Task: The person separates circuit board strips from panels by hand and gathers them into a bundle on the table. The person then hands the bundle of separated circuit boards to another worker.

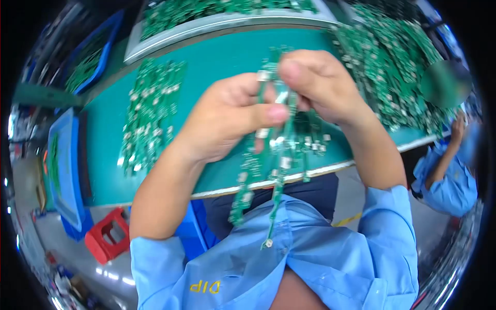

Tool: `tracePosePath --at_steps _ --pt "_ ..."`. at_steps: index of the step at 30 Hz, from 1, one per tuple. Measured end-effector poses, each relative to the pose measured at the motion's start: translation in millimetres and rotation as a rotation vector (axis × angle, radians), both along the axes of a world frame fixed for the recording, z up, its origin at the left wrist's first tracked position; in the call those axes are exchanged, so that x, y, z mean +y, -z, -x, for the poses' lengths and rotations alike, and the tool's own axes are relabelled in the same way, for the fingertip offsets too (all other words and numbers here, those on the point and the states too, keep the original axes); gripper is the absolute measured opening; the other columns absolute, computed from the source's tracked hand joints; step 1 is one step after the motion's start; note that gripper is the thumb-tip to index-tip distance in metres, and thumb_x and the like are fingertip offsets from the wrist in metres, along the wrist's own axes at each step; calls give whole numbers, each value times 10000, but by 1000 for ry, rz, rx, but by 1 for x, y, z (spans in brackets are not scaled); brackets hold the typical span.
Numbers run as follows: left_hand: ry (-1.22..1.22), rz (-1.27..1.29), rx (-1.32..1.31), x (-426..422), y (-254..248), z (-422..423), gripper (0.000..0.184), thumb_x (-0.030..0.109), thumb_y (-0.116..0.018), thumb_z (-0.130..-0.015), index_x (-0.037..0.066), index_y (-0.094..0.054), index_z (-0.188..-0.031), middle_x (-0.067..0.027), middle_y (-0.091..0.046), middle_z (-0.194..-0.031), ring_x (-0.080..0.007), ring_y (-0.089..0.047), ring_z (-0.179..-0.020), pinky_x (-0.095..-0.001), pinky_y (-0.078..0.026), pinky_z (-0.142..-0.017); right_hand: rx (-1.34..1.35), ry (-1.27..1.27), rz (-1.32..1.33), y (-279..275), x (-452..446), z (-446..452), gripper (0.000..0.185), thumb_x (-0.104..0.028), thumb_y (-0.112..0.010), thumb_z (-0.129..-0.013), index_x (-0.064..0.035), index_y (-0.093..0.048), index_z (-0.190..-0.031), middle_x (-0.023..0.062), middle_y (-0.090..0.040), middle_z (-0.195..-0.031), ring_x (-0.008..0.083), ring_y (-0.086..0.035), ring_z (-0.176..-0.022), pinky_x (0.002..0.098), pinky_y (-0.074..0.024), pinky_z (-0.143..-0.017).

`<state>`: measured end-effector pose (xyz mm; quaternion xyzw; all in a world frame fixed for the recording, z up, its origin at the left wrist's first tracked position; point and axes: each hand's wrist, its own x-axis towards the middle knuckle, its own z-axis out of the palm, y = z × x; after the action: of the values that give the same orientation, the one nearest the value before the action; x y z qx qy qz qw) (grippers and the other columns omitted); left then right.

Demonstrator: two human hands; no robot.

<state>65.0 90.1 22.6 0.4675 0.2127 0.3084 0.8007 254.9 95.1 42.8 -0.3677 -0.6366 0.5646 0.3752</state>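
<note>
The left hand (232, 116) and right hand (323, 88) are raised above the counter (212, 62), fingers bent, each grip closed around narrow green boards (279, 165).

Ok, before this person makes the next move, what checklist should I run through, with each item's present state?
1. Left hand on the held board strips, thumb across them: ok.
2. Right hand at the bundle's upper part: ok.
3. Strip ends kept over the table: not ok, some hang past its front edge before the blue shirt.
4. Strips laid out on the left of the table apart from both hands: ok.
5. Co-worker apart from the person's hands: ok, off to the right.
6. Number and condition of held strips: cannot tell, blurred and partly covered by fingers.
</note>
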Motion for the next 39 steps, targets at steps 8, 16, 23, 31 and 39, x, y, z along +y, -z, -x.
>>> tracePosePath --at_steps 8,16,23,31,39 --pt "-622 32 -79 19 -6 13 173 239 -550 -930 68 -527 -918 -2 -473 -764 -106 -427 -589 -210 -349 -475 -859 516 -472 14 44 -55 447 -495 -636 -801 -53 -682 -853 107 -622 -708 252 -623 -721 371 -480 -657" --pt "-798 -14 -385 49 3 48 121 154 -591 -905 33 -599 -907 -95 -653 -865 -160 -630 -768 -259 -530 -658 -221 -96 -184 -15 2 -25 316 -334 -672 -842 -25 -661 -907 12 -630 -785 73 -561 -704 239 -455 -620" --pt "-739 -64 -409 47 6 51 163 179 -576 -914 18 -598 -925 -115 -641 -919 -182 -627 -868 -262 -527 -695 -308 43 -487 -9 4 -31 253 -270 -707 -815 -29 -644 -858 -9 -594 -716 55 -532 -677 228 -429 -590" --pt "-444 -33 -384 41 -18 47 426 370 -465 -954 -38 -485 -1076 -179 -574 -1026 -275 -563 -1001 -349 -511 -815 94 330 -243 -27 11 -58 290 -314 -638 -857 -27 -654 -825 14 -616 -687 79 -555 -617 231 -445 -566" --pt "-223 -337 341 10 7 11 309 338 -634 -866 56 -506 -858 -24 -538 -666 -104 -510 -536 -224 -427 -481 -67 165 -123 -1 7 -17 363 -379 -633 -858 -52 -623 -702 -6 -572 -589 53 -511 -534 218 -398 -482"
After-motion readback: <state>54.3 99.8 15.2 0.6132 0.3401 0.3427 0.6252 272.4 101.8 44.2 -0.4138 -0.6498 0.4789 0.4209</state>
